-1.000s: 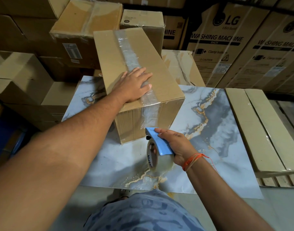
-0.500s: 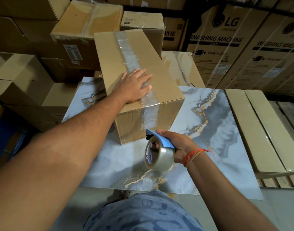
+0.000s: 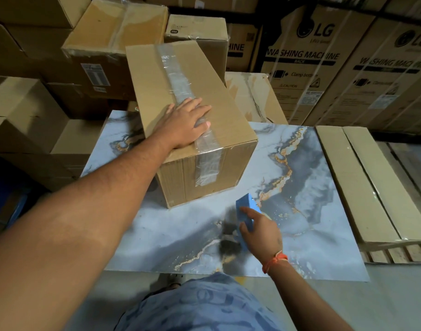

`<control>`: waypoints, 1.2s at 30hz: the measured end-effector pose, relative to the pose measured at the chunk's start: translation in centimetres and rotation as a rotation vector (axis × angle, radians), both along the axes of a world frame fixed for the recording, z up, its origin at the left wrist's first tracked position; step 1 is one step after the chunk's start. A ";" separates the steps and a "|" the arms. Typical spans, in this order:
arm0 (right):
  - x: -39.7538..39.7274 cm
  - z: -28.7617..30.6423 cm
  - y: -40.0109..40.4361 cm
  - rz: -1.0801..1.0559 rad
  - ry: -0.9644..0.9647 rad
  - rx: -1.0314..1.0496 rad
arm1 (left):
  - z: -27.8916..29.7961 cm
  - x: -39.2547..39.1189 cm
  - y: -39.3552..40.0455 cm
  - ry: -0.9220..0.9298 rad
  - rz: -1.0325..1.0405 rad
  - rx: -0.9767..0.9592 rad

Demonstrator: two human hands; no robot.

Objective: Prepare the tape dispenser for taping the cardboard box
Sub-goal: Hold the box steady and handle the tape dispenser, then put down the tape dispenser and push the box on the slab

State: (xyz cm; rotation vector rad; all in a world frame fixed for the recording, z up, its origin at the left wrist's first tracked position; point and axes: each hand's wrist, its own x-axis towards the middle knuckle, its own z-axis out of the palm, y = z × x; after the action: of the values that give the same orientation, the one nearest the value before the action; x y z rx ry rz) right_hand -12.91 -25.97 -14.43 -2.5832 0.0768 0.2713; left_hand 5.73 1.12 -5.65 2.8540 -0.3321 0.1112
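Observation:
A brown cardboard box point(image 3: 226, 108) stands on a marble-patterned tabletop point(image 3: 307, 187), with clear tape running along its top seam and down its near face. My left hand point(image 3: 185, 123) lies flat on the box top, over the tape. My right hand point(image 3: 259, 230) grips the blue tape dispenser point(image 3: 246, 212) low over the table, in front of the box's near right corner. The dispenser is motion-blurred; its tape roll shows only as a dark smear to its left.
Stacked cardboard boxes point(image 3: 116, 32) fill the left and back. Large washing machine cartons point(image 3: 324, 65) stand at the back right. Two long flat cartons point(image 3: 362, 182) lie on a wooden pallet to the right of the table.
My right hand has swung the dispenser away from the box's near face, down and to the right, turning it over. My left hand stays pressed on the box top.

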 end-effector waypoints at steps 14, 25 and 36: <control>1.1 -5.6 -4.0 -0.031 -0.016 -0.316 | -0.1 0.2 0.3 0.000 0.003 0.024; -1.7 -4.2 -4.3 -0.106 -0.166 -0.341 | 0.4 -0.3 0.0 0.013 0.011 0.021; -2.6 -0.8 1.4 0.037 -0.334 0.162 | 1.5 -0.3 0.1 0.113 -0.021 0.080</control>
State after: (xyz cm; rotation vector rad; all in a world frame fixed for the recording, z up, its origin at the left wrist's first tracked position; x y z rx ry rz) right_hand -15.51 -24.60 -15.22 -2.4335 -0.1101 -0.1376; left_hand 5.39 1.19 -4.18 2.9192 -0.3511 -0.0682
